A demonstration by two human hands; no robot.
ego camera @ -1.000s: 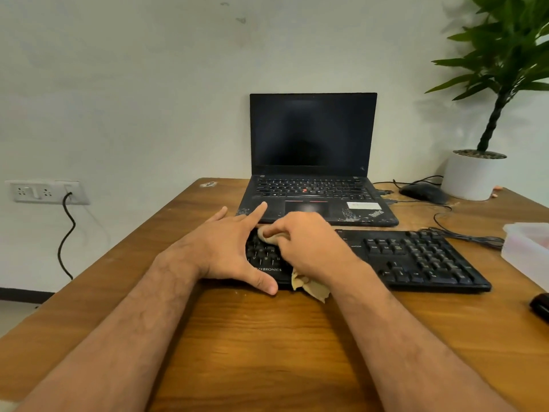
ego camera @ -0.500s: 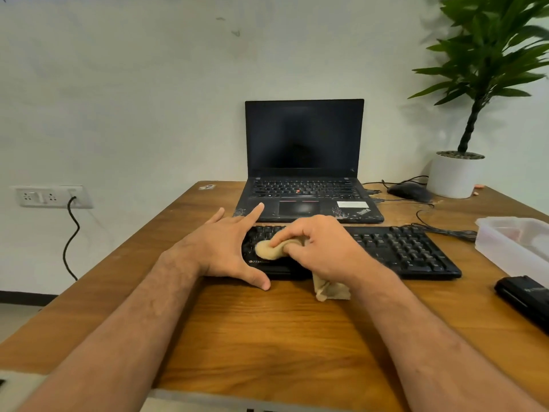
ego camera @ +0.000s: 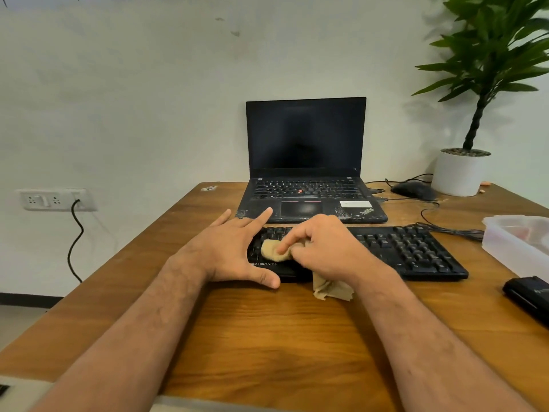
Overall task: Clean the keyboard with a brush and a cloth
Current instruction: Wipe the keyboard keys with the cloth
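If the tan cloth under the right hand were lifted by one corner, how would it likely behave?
The tan cloth would probably hang limp: a crumpled tail of it droops off the black keyboard onto the wooden table. It looks light, since the right hand bunches it with a few fingers. It seems unlikely to slip or break.

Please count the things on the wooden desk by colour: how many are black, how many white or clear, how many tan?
Black: 4, the keyboard, laptop, mouse, and a flat black object at the right edge.
White or clear: 2, the plant pot and plastic container.
Tan: 1, the cloth.
Total: 7
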